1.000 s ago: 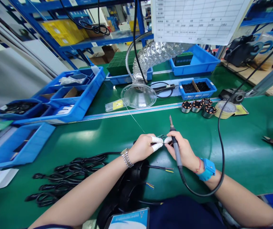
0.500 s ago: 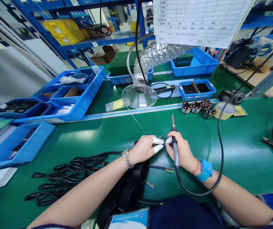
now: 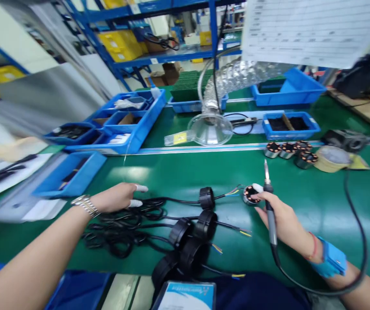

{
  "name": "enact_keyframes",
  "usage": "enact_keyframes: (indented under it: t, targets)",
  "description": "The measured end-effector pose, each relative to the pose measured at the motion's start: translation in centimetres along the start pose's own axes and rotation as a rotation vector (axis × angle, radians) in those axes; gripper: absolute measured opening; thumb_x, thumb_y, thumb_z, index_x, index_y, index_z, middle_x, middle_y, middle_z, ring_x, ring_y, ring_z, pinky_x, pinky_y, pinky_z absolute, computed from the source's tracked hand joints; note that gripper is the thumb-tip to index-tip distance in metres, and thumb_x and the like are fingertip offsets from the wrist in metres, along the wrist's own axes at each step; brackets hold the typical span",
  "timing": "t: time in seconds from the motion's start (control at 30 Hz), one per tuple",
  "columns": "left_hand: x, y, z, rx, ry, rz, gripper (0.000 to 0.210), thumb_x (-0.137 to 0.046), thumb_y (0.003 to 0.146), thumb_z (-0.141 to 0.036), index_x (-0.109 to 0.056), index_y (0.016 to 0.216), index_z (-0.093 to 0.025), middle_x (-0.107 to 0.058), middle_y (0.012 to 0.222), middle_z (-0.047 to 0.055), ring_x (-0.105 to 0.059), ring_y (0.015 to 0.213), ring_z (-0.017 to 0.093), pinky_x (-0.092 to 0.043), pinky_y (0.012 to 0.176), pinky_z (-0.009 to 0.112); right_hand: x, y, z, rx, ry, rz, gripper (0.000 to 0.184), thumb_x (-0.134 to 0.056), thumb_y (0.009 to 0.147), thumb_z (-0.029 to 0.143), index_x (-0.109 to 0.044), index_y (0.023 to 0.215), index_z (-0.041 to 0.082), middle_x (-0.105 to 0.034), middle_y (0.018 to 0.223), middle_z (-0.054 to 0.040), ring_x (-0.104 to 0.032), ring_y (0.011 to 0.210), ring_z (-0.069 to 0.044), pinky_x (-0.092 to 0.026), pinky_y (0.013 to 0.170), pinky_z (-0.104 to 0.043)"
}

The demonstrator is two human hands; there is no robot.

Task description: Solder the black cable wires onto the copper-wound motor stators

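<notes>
My left hand, with white covers on two fingertips, reaches over the left part of the bench beside a pile of black cables. Its thumb and forefinger are apart, and I see nothing between them. In my right hand is a soldering iron, its tip pointing up and away from me. The same fingers grip a small motor stator with copper windings. Thin coloured wires from a cable through a black round cap reach up to the stator. More black caps with wire ends lie nearer me.
Several stators stand at the back right beside a round yellowish tub. A clear fume hood hangs mid-bench on a foil duct. Blue bins line the left. The iron's cord loops at right.
My left hand has let go near the stator and moved left to the cables. My right hand keeps the iron and stator. The view has swung left, exposing the caps.
</notes>
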State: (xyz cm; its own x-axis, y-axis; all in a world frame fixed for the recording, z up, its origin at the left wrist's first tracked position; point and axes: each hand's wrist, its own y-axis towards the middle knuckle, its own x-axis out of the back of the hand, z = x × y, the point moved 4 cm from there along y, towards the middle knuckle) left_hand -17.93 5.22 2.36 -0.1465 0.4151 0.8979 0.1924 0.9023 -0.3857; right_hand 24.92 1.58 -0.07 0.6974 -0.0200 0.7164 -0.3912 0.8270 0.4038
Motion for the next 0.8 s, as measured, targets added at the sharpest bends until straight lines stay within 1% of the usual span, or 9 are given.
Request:
enact_keyframes:
  t: [0.07, 0.13, 0.27, 0.33, 0.4, 0.5, 0.6, 0.7, 0.8]
  targets:
    - [-1.4, -0.8, 2.9, 0.035, 0.005, 0.091, 0.052, -0.055, 0.067, -0.046, -0.059, 0.109, -0.016, -0.065, 0.1, 0.01, -0.061, 0.084, 0.026, -0.045, 0.077, 0.031, -0.8, -0.1, -0.7, 0.013, -0.042, 0.05, 0.032, -0.05, 0.08, 0.019, -0.045, 0.112, 0.021, -0.061, 0.103, -0.008, -0.063, 0.085, -0.018, -0.051, 0.075, -0.028]
    - [-2.4, -1.1, 4.5, 0.065, -0.002, 0.111, 0.053, -0.053, 0.068, -0.049, -0.059, 0.108, -0.016, -0.06, 0.113, 0.01, -0.056, 0.1, 0.026, -0.041, 0.085, 0.029, -1.5, 0.2, -1.5, 0.016, -0.075, 0.072, 0.032, -0.05, 0.081, 0.021, -0.045, 0.112, 0.021, -0.06, 0.104, -0.0082, -0.062, 0.089, -0.018, -0.051, 0.078, -0.029]
    - [-3.0, -1.0, 5.3, 0.05, -0.045, 0.109, 0.051, -0.046, 0.072, -0.057, -0.061, 0.095, -0.015, -0.063, 0.102, 0.009, -0.057, 0.094, 0.023, -0.04, 0.083, 0.026, -2.0, 1.0, -2.2, 0.029, -0.106, 0.104, 0.031, -0.047, 0.083, 0.021, -0.044, 0.113, 0.022, -0.059, 0.102, -0.0071, -0.06, 0.089, -0.017, -0.05, 0.079, -0.03]
    - [-2.1, -0.9, 5.7, 0.03, -0.044, 0.057, 0.054, -0.042, 0.074, -0.061, -0.061, 0.092, -0.014, -0.064, 0.098, 0.008, -0.056, 0.091, 0.022, -0.039, 0.083, 0.026, -1.9, 1.9, -2.1, 0.032, -0.116, 0.101, 0.029, -0.046, 0.083, 0.02, -0.044, 0.112, 0.022, -0.058, 0.099, -0.0068, -0.06, 0.086, -0.017, -0.05, 0.076, -0.03]
    - [-0.4, -0.6, 6.6, 0.05, 0.005, -0.059, 0.059, -0.038, 0.076, -0.064, -0.06, 0.094, -0.013, -0.063, 0.098, 0.007, -0.055, 0.091, 0.021, -0.038, 0.085, 0.027, -2.1, 3.7, -2.1, 0.032, -0.115, 0.073, 0.029, -0.046, 0.082, 0.02, -0.045, 0.11, 0.021, -0.058, 0.098, -0.007, -0.059, 0.085, -0.017, -0.049, 0.076, -0.032]
    - [2.9, 0.7, 7.9, 0.156, 0.128, -0.254, 0.06, -0.034, 0.08, -0.062, -0.06, 0.099, -0.012, -0.062, 0.099, 0.008, -0.054, 0.091, 0.022, -0.038, 0.085, 0.03, -3.3, 7.9, -2.8, 0.025, -0.118, 0.031, 0.032, -0.046, 0.078, 0.018, -0.045, 0.11, 0.019, -0.057, 0.097, -0.0074, -0.059, 0.084, -0.018, -0.048, 0.076, -0.034]
    - [4.9, 2.4, 8.3, 0.292, 0.207, -0.354, 0.056, -0.032, 0.083, -0.056, -0.057, 0.105, -0.011, -0.058, 0.104, 0.011, -0.053, 0.091, 0.023, -0.04, 0.084, 0.033, -5.2, 12.5, -4.2, 0.009, -0.152, -0.007, 0.036, -0.043, 0.076, 0.016, -0.045, 0.111, 0.017, -0.057, 0.093, -0.0079, -0.058, 0.082, -0.019, -0.048, 0.073, -0.034]
    - [4.6, 4.3, 7.6, 0.355, 0.213, -0.41, 0.053, -0.033, 0.084, -0.05, -0.052, 0.112, -0.01, -0.052, 0.111, 0.015, -0.053, 0.092, 0.026, -0.042, 0.081, 0.037, -7.0, 15.8, -5.3, -0.007, -0.2, -0.041, 0.039, -0.039, 0.076, 0.013, -0.045, 0.114, 0.018, -0.057, 0.091, -0.008, -0.058, 0.08, -0.019, -0.047, 0.072, -0.034]
    - [2.7, 6.1, 6.5, 0.337, 0.187, -0.412, 0.047, -0.033, 0.085, -0.041, -0.05, 0.115, -0.009, -0.049, 0.115, 0.016, -0.053, 0.092, 0.025, -0.042, 0.081, 0.036, -7.4, 16.6, -5.6, -0.016, -0.249, -0.069, 0.039, -0.04, 0.075, 0.012, -0.047, 0.113, 0.019, -0.058, 0.091, -0.0081, -0.057, 0.079, -0.019, -0.047, 0.07, -0.032]
